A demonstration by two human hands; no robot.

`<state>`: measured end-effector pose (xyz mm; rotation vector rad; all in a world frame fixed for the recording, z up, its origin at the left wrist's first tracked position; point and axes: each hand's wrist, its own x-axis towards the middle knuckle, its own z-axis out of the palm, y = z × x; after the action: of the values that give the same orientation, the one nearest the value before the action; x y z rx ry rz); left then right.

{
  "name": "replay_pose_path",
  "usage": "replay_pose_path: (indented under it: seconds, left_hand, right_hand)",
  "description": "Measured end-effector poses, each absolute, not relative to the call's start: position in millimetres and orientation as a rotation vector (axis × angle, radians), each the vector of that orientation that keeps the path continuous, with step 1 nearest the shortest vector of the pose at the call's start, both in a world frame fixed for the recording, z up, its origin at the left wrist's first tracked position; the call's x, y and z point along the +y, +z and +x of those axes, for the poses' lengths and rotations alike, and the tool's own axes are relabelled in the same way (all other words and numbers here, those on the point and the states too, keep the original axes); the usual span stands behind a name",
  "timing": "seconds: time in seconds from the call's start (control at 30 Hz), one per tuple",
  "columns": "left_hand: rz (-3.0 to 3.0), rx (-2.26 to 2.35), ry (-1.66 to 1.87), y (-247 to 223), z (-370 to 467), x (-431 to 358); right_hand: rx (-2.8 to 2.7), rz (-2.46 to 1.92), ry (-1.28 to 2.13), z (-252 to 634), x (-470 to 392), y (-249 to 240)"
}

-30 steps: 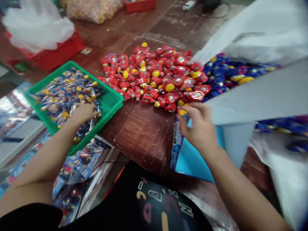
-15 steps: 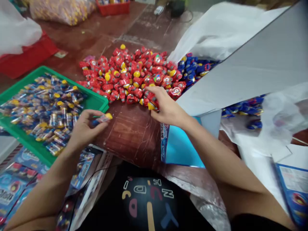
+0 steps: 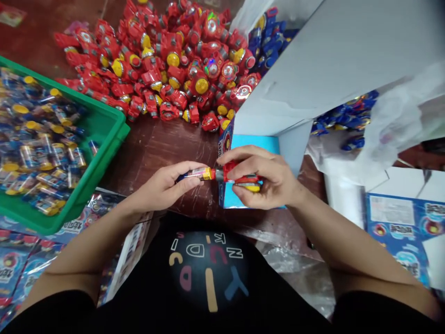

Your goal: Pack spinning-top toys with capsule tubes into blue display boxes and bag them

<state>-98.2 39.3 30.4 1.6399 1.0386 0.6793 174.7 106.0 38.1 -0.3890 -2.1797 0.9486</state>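
Note:
My left hand [image 3: 174,183] is closed on a small clear tube [image 3: 200,174] with a yellow end. My right hand [image 3: 266,176] grips a red toy [image 3: 229,170] with a grey neck and a yellow part below. The tube's end meets the toy's neck between my hands, over the near side of an open box with a bright blue inside [image 3: 231,197]. Behind them lies a heap of red toys [image 3: 167,65]. At the left, a green tray [image 3: 104,125] holds many similar tubes.
A large pale cardboard flap [image 3: 295,69] rises at the right behind my right hand. Blue toys [image 3: 269,44] lie behind it. Printed blue packaging sheets [image 3: 392,220] are at the right, and more packages [image 3: 21,260] sit at the lower left.
My right hand has come back from the heap with a red toy. My left hand has moved right with the tube, which now meets the toy. The view has tilted down.

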Motion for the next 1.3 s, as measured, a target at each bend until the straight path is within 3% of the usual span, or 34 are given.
replay_pose_path:
  seconds: [0.17, 0.33, 0.4, 0.6, 0.77, 0.83, 0.9, 1.0, 1.1, 1.3]
  left_hand:
    - [1.987, 0.983, 0.666, 39.7, -82.1, 39.6]
    - [2.701, 0.794, 0.846, 26.9, -73.3, 46.6]
    - [2.757, 0.744, 0.833, 23.5, -71.2, 54.3]
    - [2.254, 1.052, 0.598, 24.3, -53.8, 67.3]
    - [2.785, 0.742, 0.98, 5.3, -43.9, 60.7]
    - [2.818, 0.886, 0.994, -5.6, -36.6, 53.5]
    - [2.802, 0.994, 0.91, -18.5, -23.8, 42.2]
    - [2.865, 0.757, 0.608, -42.4, -0.9, 23.7]
    - [2.903, 0.634, 0.358, -64.9, 11.2, 15.9]
    - [2.814, 0.6, 0.337, -79.6, 13.5, 18.4]
  right_hand:
    - [-2.069, -0.373, 0.974, 182.0, 87.3, 30.6]
    - [-1.159, -0.909, 1.897, 181.5, 68.7, 14.4]
    - [-0.86, -1.04, 2.088, 186.1, 67.9, 15.1]
    - [-1.097, -1.202, 1.745, 211.1, 73.6, 32.3]
    - [-0.988, -1.305, 2.069, 228.7, 78.3, 37.2]
    - [-1.271, -1.333, 1.778, 237.3, 87.8, 40.6]
    - [-1.664, -1.337, 1.198, 244.3, 104.4, 42.0]
    - [-2.174, -1.218, 0.566, 244.3, 135.9, 33.9]
    - [-2.552, -1.054, 0.48, 231.4, 161.6, 17.3]
    - [-2.817, -1.009, 0.557, 207.2, 189.1, -12.8]
